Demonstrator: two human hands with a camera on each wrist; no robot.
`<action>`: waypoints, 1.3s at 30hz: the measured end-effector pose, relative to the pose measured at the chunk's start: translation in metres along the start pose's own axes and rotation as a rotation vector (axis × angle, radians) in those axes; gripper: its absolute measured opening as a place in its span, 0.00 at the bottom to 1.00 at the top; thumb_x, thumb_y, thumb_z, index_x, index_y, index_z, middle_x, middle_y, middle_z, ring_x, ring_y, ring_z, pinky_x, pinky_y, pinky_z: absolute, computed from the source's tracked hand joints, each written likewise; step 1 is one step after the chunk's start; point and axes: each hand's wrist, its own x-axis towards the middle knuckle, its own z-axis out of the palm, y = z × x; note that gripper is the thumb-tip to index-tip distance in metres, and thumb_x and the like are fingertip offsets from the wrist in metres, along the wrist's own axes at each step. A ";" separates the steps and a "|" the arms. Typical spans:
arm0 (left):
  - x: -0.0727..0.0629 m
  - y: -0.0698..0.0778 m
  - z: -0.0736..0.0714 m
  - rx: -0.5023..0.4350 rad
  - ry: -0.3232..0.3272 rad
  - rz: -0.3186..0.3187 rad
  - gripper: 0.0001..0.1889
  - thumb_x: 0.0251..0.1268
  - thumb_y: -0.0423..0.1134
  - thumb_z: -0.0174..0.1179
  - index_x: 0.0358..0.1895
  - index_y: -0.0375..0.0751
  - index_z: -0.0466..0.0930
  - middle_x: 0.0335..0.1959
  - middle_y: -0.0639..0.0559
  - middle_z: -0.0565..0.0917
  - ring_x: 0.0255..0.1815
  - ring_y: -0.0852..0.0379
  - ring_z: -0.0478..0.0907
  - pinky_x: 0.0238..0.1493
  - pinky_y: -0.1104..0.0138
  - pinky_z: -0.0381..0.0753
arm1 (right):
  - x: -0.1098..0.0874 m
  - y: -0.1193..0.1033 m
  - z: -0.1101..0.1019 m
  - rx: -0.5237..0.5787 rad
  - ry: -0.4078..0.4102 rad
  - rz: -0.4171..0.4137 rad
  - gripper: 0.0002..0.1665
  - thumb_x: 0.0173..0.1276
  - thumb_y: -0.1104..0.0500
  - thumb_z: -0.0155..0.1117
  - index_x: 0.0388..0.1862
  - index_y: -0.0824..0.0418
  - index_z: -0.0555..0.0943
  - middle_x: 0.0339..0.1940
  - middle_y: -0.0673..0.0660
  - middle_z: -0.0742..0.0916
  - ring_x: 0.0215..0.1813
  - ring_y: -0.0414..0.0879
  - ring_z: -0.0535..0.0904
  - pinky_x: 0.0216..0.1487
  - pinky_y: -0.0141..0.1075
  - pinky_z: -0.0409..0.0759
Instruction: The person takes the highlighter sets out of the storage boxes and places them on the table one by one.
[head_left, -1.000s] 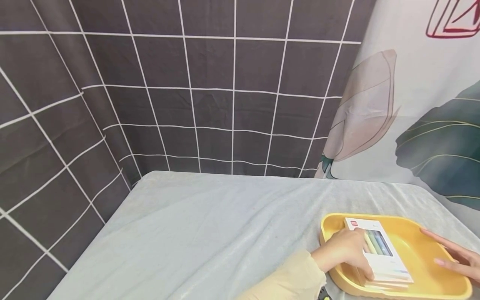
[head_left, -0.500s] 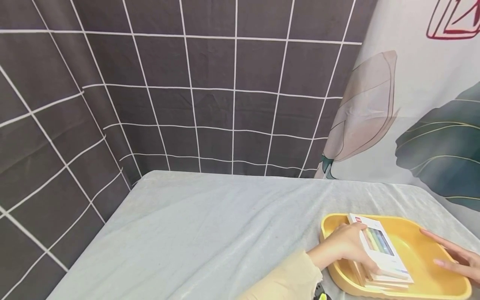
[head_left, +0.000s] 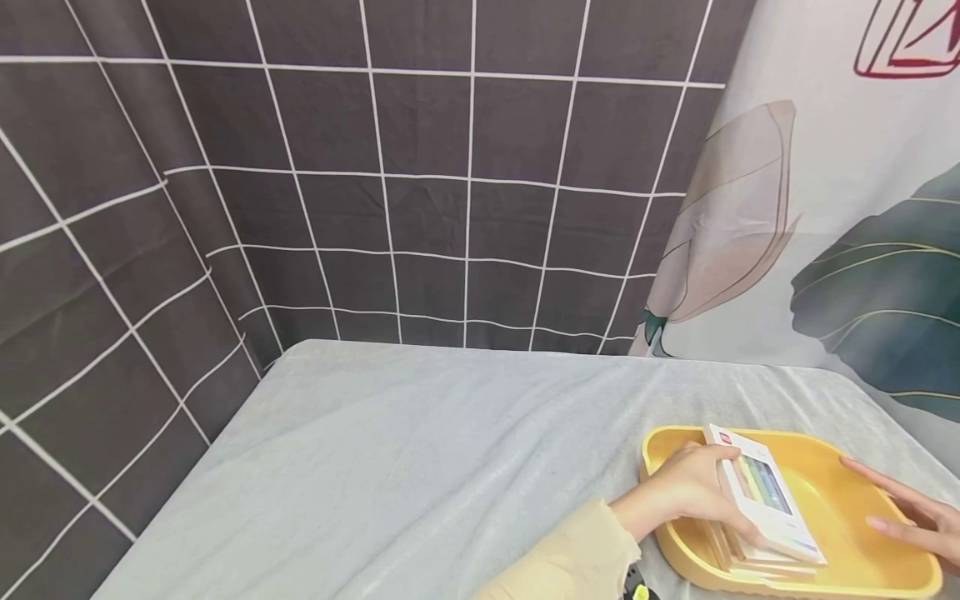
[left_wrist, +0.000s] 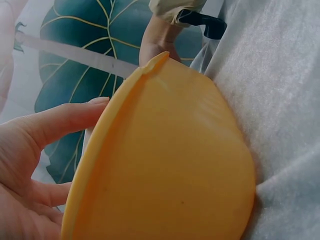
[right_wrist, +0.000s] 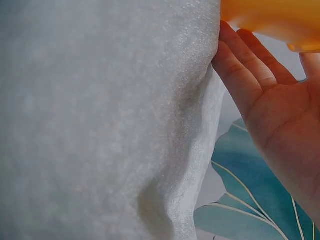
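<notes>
A white flat box with a window showing pastel stripes lies at a tilt on a stack of pale flat items in the yellow tray. My left hand holds this box, its thumb on the near end and fingers at the left side. In the left wrist view, the left hand reaches over the rim of the yellow tray. At the tray's right end, my right hand holds the wall, thumb inside. The right wrist view shows the right hand with long fingers touching the tray's outside.
A pale grey cloth covers the table, wrinkled in places. Behind it hang a dark grid-patterned curtain and a white leaf-print curtain. A black strap shows beneath the left sleeve.
The left edge of the white box has risen and the box has shifted slightly right, with my left hand's fingers lifting it. My right hand has stayed at the tray's end.
</notes>
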 end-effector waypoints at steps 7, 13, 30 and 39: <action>-0.002 -0.001 -0.003 -0.043 -0.003 -0.005 0.43 0.24 0.50 0.78 0.57 0.66 0.71 0.45 0.67 0.72 0.41 0.74 0.66 0.42 0.81 0.66 | 0.002 0.002 0.001 0.030 -0.018 -0.051 0.45 0.68 0.77 0.33 0.68 0.30 0.49 0.58 0.21 0.60 0.55 0.20 0.65 0.40 0.40 0.80; -0.004 -0.005 -0.008 -0.079 0.001 0.022 0.45 0.23 0.49 0.79 0.58 0.63 0.70 0.48 0.67 0.72 0.44 0.74 0.67 0.43 0.80 0.67 | 0.002 0.001 -0.001 0.194 -0.101 -0.060 0.44 0.68 0.77 0.31 0.68 0.31 0.51 0.57 0.21 0.63 0.56 0.26 0.68 0.42 0.44 0.79; -0.010 -0.023 -0.028 -0.240 0.053 0.077 0.47 0.23 0.43 0.79 0.60 0.60 0.69 0.48 0.66 0.72 0.41 0.73 0.67 0.44 0.80 0.67 | 0.001 -0.001 -0.006 0.374 -0.169 0.054 0.43 0.71 0.74 0.29 0.63 0.23 0.54 0.54 0.19 0.64 0.55 0.32 0.72 0.45 0.51 0.75; -0.015 -0.035 -0.037 -0.451 0.020 0.033 0.46 0.26 0.32 0.78 0.60 0.55 0.68 0.30 0.62 0.76 0.23 0.71 0.74 0.34 0.80 0.70 | 0.001 -0.004 -0.006 0.439 -0.222 0.073 0.43 0.72 0.73 0.27 0.63 0.22 0.53 0.54 0.19 0.63 0.56 0.34 0.72 0.47 0.54 0.72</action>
